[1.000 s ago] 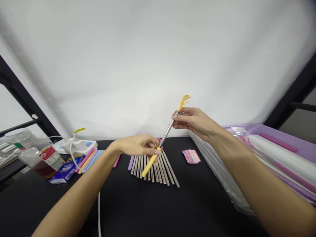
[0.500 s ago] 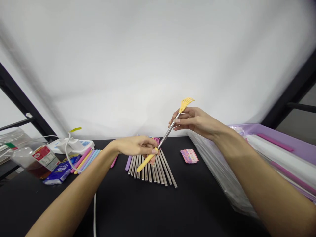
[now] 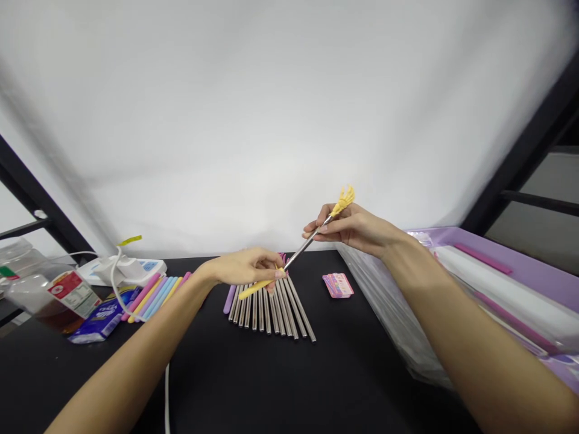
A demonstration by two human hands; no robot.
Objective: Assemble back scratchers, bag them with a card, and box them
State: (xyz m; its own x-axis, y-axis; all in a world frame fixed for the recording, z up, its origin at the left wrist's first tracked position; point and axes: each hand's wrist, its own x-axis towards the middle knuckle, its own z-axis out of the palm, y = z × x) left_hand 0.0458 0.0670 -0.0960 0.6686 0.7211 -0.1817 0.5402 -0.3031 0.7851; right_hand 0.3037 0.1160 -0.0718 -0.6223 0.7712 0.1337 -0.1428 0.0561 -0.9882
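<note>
Between my two hands a back scratcher (image 3: 302, 248) is held slantwise above the table, with a yellow claw-shaped head at the upper right and a yellow handle at the lower left. My left hand (image 3: 253, 267) pinches it where the handle meets the metal rod. Fingers of my right hand (image 3: 346, 228) close round the rod just below the claw. Beneath my left hand, several metal rods (image 3: 271, 313) lie fanned out on the black table (image 3: 253, 386); their far ends, with some pink showing, are partly hidden by that hand. One purple handle (image 3: 230, 299) lies at the fan's left side.
Pastel handles (image 3: 149, 298) lie left beside a blue packet (image 3: 102, 319), a clear jar with dark liquid (image 3: 54, 298) and a white power strip (image 3: 151, 270). Pink cards (image 3: 338, 285) lie right of the rods. A purple bin (image 3: 479, 241) with plastic wrapping stands at the right.
The back scratcher has turned about its length, so its claw faces differently, and it lies at a flatter slant. Both hands keep their hold. The whole view has shifted slightly.
</note>
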